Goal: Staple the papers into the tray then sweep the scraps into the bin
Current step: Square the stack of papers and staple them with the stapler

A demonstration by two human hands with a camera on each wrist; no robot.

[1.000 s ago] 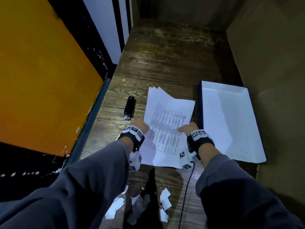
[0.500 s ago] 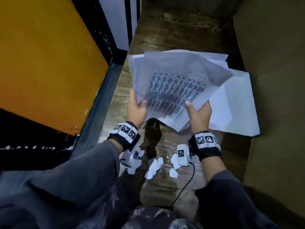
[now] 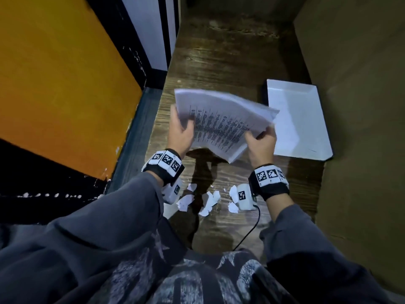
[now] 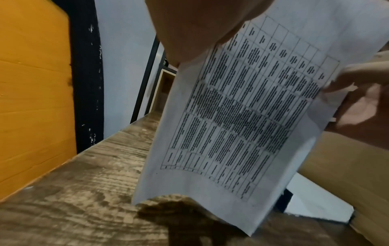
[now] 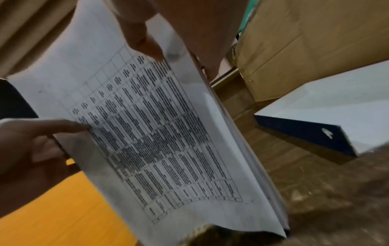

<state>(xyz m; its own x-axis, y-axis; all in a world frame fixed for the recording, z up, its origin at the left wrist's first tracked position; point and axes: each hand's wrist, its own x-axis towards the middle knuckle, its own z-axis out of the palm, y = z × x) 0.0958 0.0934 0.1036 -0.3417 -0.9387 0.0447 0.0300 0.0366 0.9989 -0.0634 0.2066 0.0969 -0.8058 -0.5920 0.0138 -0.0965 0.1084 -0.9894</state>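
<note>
Left hand (image 3: pixel 180 133) and right hand (image 3: pixel 262 142) raised, each gripping paper stack sides

This looks like a makeshift office or storage corner. A narrow, worn wood-grain worktop (image 3: pixel 230 62) is hemmed in by an orange panel (image 3: pixel 61 84) with a chipped black frame on the left and plain brown cardboard (image 3: pixel 359 106) on the right. Printed papers (image 3: pixel 221 126), a white tray (image 3: pixel 300 119) and torn scraps (image 3: pixel 208 200) suggest paperwork.
</note>
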